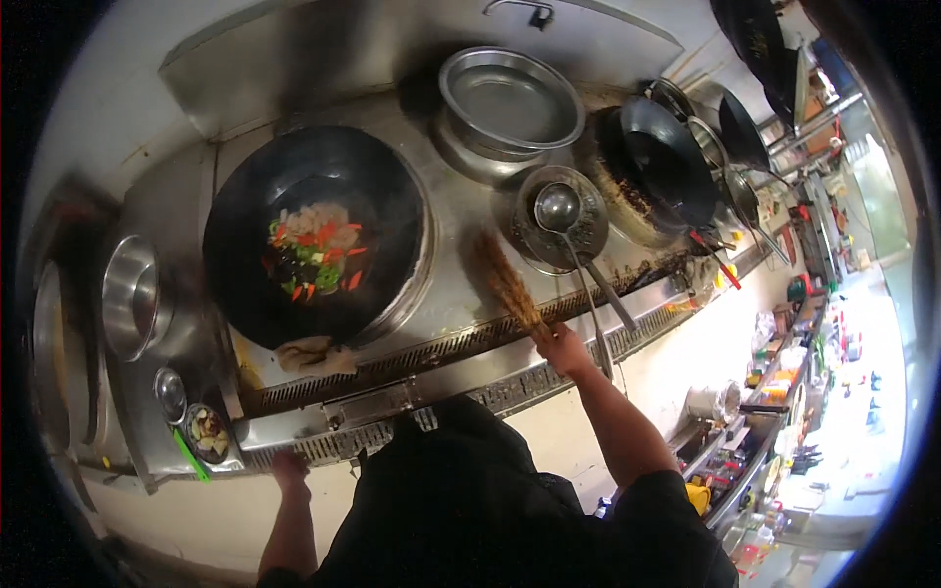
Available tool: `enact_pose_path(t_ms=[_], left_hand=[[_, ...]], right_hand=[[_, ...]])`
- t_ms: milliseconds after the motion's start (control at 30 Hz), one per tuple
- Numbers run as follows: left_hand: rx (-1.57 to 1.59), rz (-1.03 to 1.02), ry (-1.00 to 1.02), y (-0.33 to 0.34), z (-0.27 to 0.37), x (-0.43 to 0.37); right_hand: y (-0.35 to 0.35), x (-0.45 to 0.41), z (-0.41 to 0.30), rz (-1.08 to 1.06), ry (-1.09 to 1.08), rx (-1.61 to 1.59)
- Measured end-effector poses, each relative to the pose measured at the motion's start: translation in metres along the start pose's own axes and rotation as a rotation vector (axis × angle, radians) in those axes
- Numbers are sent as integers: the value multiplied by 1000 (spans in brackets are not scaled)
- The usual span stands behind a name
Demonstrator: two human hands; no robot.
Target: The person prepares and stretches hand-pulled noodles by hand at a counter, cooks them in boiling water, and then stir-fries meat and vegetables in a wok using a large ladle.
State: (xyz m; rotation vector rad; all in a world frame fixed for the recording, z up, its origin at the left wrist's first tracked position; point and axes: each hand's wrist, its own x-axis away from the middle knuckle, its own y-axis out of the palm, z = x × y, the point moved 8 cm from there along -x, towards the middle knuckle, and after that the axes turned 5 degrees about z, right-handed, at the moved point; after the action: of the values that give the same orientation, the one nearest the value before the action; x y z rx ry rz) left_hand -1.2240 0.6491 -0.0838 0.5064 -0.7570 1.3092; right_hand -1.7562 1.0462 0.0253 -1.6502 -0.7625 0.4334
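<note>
My right hand [564, 350] grips the bound end of a bamboo wok brush [509, 289], whose bristles rest over the steel stovetop. Down by the front edge of the range is my left hand [290, 467]; it is small and blurred, so its fingers cannot be made out. A large black wok [316, 158] sits on the left burner with sliced pale meat [316, 223], red pepper pieces [355, 280] and chopped green vegetable [328, 277] in it. A folded cloth [315, 357] lies against the wok's near rim. Right of the brush, a ladle [557, 207] rests in a round strainer [526, 192].
A wide steel basin of water [446, 81] stands at the back. Another black wok [665, 158] leans at the right. On the left are a steel bowl [131, 298], a small metal bowl [170, 395], a dish of chopped ingredients [208, 434] and a green-handled utensil [190, 456].
</note>
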Motion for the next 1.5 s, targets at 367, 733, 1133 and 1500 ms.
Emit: enact_pose_path(t_ms=[367,733,1133,1500], left_hand=[[-363,-280,333,218,-32,124],[-820,-1002,28,494,-161,247],[-588,-709,48,567,-118,323],[-653,-819,491,486,-68,291]], right_hand=[[-197,98,222,377,498,29],[-103,46,319,424,403,49],[13,45,182,-410,762,-1367],[90,46,19,-436,683,-1516]])
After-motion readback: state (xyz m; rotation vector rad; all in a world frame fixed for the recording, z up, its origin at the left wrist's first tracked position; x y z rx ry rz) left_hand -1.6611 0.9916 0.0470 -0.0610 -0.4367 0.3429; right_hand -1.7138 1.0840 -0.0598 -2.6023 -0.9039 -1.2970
